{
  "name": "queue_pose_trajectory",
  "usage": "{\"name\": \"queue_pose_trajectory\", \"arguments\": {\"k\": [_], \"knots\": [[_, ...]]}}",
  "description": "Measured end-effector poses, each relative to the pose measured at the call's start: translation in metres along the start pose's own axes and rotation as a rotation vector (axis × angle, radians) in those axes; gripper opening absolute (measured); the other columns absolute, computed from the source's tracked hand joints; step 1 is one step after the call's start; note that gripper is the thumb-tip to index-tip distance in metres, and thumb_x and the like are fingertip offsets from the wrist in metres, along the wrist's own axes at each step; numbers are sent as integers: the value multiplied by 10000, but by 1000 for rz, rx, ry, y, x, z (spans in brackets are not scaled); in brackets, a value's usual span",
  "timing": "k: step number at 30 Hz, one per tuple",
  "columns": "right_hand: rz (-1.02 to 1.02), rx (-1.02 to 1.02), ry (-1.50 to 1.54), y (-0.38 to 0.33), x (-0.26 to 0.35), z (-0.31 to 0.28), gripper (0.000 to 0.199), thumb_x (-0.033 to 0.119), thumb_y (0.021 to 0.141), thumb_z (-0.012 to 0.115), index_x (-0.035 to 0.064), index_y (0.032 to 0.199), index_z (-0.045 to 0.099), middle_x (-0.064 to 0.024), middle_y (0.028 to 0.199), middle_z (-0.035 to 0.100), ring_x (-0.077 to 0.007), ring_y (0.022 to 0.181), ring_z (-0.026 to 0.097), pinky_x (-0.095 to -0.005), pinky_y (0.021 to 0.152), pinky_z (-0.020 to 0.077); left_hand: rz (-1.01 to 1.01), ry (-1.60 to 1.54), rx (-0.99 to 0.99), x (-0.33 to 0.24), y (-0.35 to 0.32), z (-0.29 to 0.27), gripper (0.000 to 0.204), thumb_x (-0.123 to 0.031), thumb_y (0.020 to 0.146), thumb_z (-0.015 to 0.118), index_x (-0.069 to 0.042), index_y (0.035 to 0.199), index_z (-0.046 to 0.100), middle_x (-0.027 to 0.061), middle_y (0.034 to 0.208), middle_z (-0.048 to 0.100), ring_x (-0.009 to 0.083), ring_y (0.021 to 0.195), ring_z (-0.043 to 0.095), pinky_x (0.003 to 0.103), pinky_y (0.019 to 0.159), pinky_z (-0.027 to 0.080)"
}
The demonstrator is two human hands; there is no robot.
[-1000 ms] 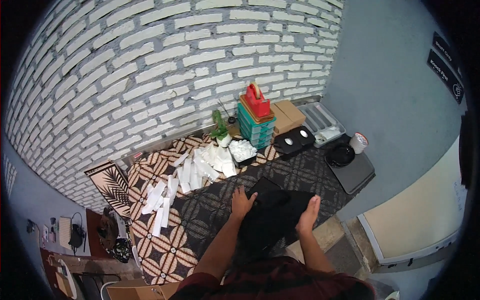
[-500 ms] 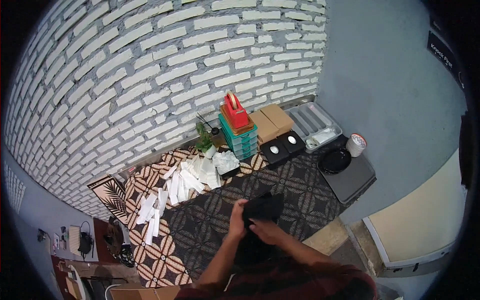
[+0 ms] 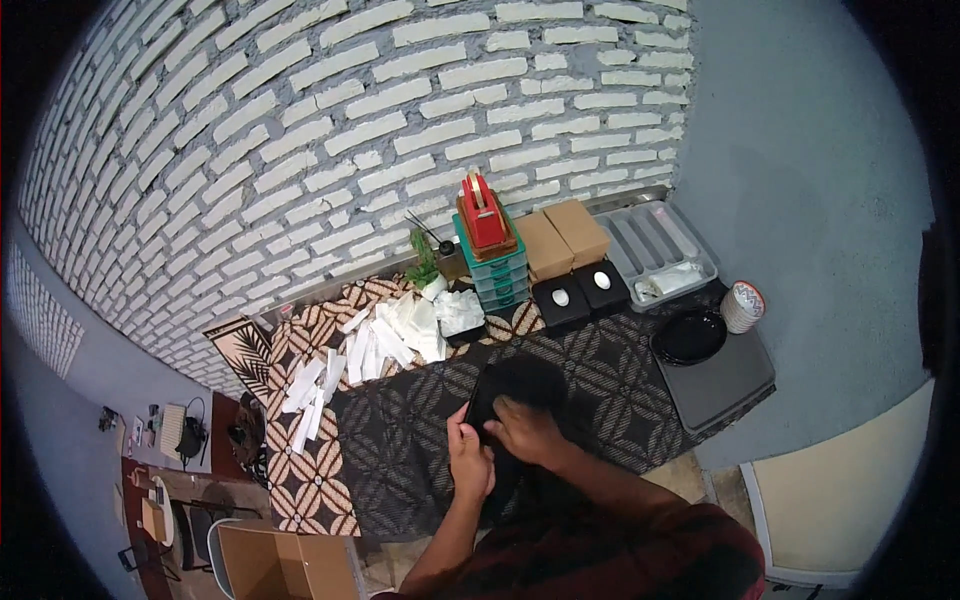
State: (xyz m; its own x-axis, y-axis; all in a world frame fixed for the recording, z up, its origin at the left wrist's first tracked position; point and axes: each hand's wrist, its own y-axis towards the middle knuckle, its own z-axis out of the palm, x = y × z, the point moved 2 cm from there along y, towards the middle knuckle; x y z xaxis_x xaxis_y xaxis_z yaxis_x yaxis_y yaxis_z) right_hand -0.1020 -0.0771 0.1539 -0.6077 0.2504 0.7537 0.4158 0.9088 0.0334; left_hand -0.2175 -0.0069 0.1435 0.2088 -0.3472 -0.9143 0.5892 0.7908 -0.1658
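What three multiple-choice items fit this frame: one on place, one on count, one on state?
1. Where does the red holder stand?
A. On the teal drawer unit
B. On the grey tray
C. In the cardboard box

2. How many brown boxes stand by the brick wall?
A. One
B. Two
C. Four

3. What is the state of the black cloth?
A. Hanging on the wall
B. Lying alone, untouched
C. Held under both hands

Key: 1 A, it sits atop the drawers. 2 B, two stand side by side. 3 C, the left hand grips its edge and the right hand presses on it.
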Motion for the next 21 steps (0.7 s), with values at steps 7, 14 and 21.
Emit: {"name": "queue_pose_trajectory", "arguments": {"k": [7, 14, 21], "knots": [[-234, -58, -160, -30, -12, 19, 467, 389, 1002, 506, 20, 1284, 559, -152, 1263, 621, -297, 1189, 577, -481, 1019, 415, 327, -215, -67, -15, 11, 1, 438, -343, 1077, 378, 8, 1328, 452, 177, 1234, 585, 252, 1083, 611, 351, 954, 516], [-324, 189, -150, -20, 6, 6, 327, 284, 964, 597, 54, 1194, 637, -143, 948, 711, -320, 859, 692, -461, 788, 528, 142, -110, -73, -22, -4, 0, 433, -353, 1075, 368, -20, 1338, 455, 174, 1240, 588, 248, 1061, 623, 353, 939, 526], [-233, -279, -263, 7, -16, 54, 372, 287, 972, 544, 54, 1256, 600, -195, 1140, 635, -335, 1059, 629, -464, 890, 495, 234, -217, -45, -68, 1, -19, 412, -341, 1076, 384, -2, 1292, 476, 148, 1103, 635, 200, 824, 641, 299, 751, 550]]}}
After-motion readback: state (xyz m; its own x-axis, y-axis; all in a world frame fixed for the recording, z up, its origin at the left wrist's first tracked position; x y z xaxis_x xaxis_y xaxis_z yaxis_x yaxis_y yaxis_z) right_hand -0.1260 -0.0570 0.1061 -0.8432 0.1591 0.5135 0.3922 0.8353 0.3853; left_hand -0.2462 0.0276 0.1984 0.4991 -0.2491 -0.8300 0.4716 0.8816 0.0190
